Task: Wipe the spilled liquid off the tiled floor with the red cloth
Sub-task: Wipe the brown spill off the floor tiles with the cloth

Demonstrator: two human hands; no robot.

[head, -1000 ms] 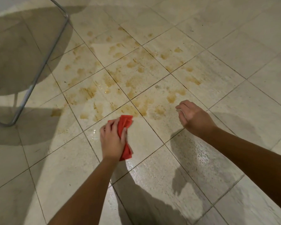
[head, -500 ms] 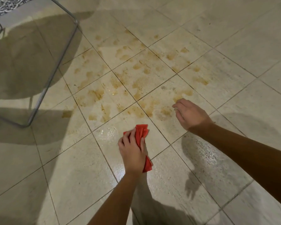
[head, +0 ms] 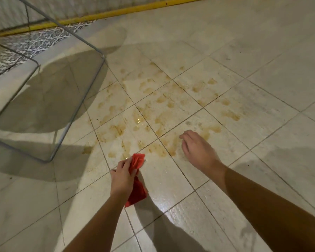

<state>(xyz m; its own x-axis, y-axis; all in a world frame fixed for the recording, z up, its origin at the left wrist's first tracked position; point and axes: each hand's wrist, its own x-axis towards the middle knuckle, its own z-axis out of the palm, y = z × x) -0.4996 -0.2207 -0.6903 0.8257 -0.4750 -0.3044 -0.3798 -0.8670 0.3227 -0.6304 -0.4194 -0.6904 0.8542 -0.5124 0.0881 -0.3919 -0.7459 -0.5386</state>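
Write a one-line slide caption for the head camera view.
Left hand grips a red cloth beside brown spills on the tiled floor; right hand holds nothing.

**A Room With Tiles**

The floor [head: 262, 51] has big pale tiles with thin dark lines between them. A thin metal frame [head: 77, 110] stands by the floor's left edge. A big round shadow [head: 58, 91] lies under it. Past it is a gray mat [head: 36, 40] with white squiggles. A yellow strip [head: 127, 10] runs along the bottom of the wall [head: 7, 11].
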